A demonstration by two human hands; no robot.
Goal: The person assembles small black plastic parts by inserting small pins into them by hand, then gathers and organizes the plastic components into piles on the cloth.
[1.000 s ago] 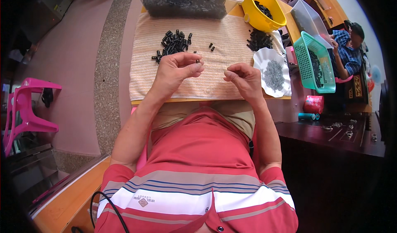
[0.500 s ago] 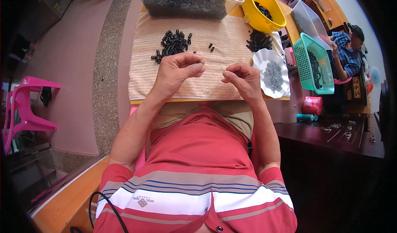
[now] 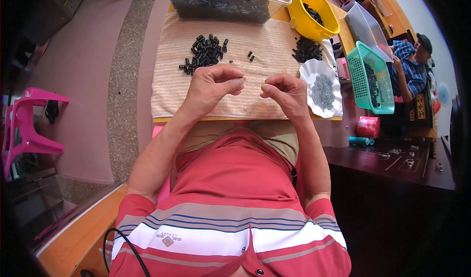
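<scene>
A person in a red, grey and white striped shirt sits at a towel-covered table, both bare hands raised over the cloth. Taking the gap between the hands as the centre of the clock, the left hand [image 3: 208,84] is at 9 o'clock, thumb and forefinger drawn together; whether a small piece sits between their tips cannot be told. The right hand [image 3: 289,95], at 3 o'clock, has its thumb and forefinger close to each other, and what they may hold cannot be told either. The hands are apart, above the striped towel [image 3: 171,46].

A heap of short black pieces [image 3: 208,51] lies at 10 o'clock, just beyond the left hand, while a few loose pieces [image 3: 251,57] rest at 12. A second, finer dark pile [image 3: 307,49] lies at 2 o'clock. Just beside the right hand, at 3, a white scalloped dish [image 3: 307,70] holds small greyish bits.

A clear tub [image 3: 275,3] of black pieces stands between 11 and 12, a yellow basin [image 3: 297,12] between 1 and 2. Farther out at 3, a green basket [image 3: 358,75] stands near a co-worker in a blue plaid shirt [image 3: 412,70]; a pink stool [image 3: 32,122] is near 9.
</scene>
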